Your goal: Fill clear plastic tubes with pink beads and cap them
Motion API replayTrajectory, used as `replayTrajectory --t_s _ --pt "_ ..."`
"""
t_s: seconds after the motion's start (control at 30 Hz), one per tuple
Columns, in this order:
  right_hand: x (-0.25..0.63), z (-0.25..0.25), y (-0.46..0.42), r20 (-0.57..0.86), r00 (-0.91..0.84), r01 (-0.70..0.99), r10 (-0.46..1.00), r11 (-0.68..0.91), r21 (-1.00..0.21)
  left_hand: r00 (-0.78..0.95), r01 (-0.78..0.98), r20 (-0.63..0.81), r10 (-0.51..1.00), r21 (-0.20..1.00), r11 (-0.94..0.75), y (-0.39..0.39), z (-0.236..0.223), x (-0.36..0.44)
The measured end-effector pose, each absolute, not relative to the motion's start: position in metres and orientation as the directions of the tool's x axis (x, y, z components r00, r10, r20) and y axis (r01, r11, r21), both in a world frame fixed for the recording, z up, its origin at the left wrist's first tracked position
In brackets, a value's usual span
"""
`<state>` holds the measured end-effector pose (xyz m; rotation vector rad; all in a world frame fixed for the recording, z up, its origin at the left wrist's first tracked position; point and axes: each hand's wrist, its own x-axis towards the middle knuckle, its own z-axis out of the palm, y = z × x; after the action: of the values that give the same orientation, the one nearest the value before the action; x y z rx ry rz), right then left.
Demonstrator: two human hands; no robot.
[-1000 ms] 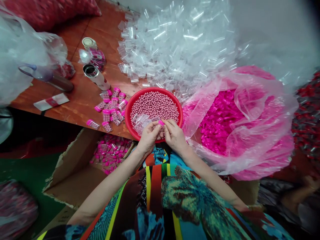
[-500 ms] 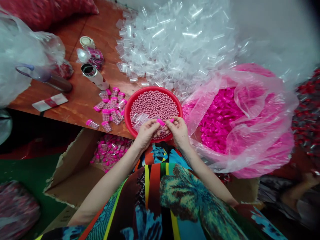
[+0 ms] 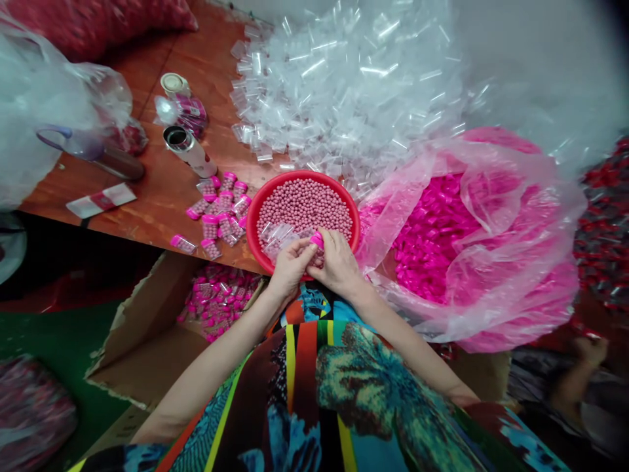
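Observation:
Over the near edge of a red basin (image 3: 252, 226) of pink beads (image 3: 309, 204), both my hands meet. My left hand (image 3: 289, 267) is closed on a small jar with a bright pink cap (image 3: 317, 240); the jar's body is mostly hidden by fingers. My right hand (image 3: 338, 263) is closed around the same jar from the right, fingertips at the cap. Whether it also holds a second pink piece, I cannot tell. Several clear empty tubes (image 3: 276, 237) lie on the beads at the basin's left. Pink-capped jars filled with beads (image 3: 223, 203) lie left of the basin.
Clear tubes (image 3: 344, 85) are heaped behind the basin. A pink plastic bag (image 3: 521, 262) holds pink caps (image 3: 432, 242) at right. An open carton (image 3: 142, 334) with filled jars stands below the table's left edge. Flasks (image 3: 189, 151) stand back left. Another person's hand (image 3: 592, 351) shows far right.
My right hand has moved left and turned over the jar in my left hand. The separate pink piece at its fingertips no longer shows. My left hand has hardly moved.

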<state>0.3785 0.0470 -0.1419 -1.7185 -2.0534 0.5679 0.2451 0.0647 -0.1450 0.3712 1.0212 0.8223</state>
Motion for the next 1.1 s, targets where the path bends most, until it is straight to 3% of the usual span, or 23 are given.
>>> replayTrajectory --t_s 0.17,0.57,0.87,1.1 --pt "0.377 -0.154 0.044 0.151 -0.141 0.799 0.978 0.203 -0.566 0.294 -0.452 -0.632 0.717 0.569 0.687 0.065 -0.144 0.245" --pt "0.375 -0.159 0.042 0.084 -0.146 0.816 0.986 0.168 -0.553 0.285 -0.481 -0.65 0.705 0.539 0.691 0.063 -0.154 0.247" --pt "0.373 -0.158 0.042 0.101 -0.1 0.851 0.99 0.138 -0.507 0.103 -0.35 -0.557 0.824 0.755 0.554 0.056 -0.15 0.252" --pt "0.377 -0.16 0.04 0.115 -0.124 0.824 0.986 0.167 -0.541 0.296 -0.431 -0.577 0.761 0.63 0.646 0.059 -0.152 0.249"
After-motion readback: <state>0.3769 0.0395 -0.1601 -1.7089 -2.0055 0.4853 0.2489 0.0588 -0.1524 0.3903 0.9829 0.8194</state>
